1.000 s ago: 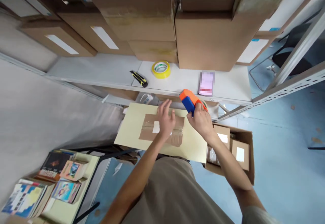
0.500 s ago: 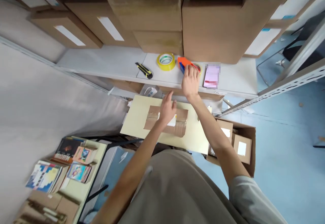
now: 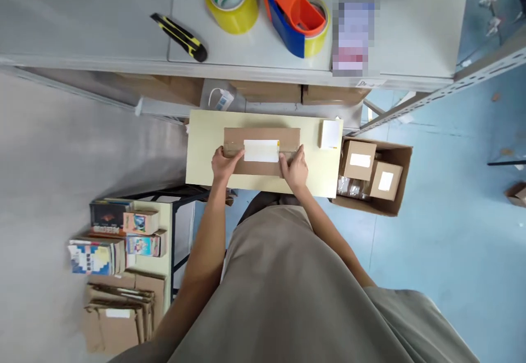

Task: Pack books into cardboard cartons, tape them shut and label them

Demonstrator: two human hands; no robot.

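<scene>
The flat brown parcel (image 3: 262,152) lay in the middle of the pale yellow tabletop (image 3: 205,154), long side facing the person, with a white label (image 3: 261,151) across its top and clear tape glinting along the seam. Both hands were on it, one at each end. The left hand (image 3: 222,164) curled around the left edge, fingers bent over the cardboard and thumb on top; the right hand (image 3: 295,166) closed likewise over the right end, fingers pressing down near the label. Neither hand was flat or loose, and the paired grip looked like one that steadies or squares the parcel, or gets it ready to lift, though which could not be told.

A small white card (image 3: 330,134) sat on the table's right corner, just beside the parcel but apart from it. To the right, on the blue floor, an open carton (image 3: 400,179) held smaller labelled boxes (image 3: 359,160), close enough to be reached without stepping.

Above the table ran a grey shelf (image 3: 102,39) with the packing tools laid in a row near its front edge: a yellow-and-black utility knife (image 3: 179,37), a yellow tape roll (image 3: 231,0) and an orange-and-blue tape dispenser (image 3: 295,20), all resting free of any hand. A low stand to the left carried stacked books (image 3: 110,237)
</scene>
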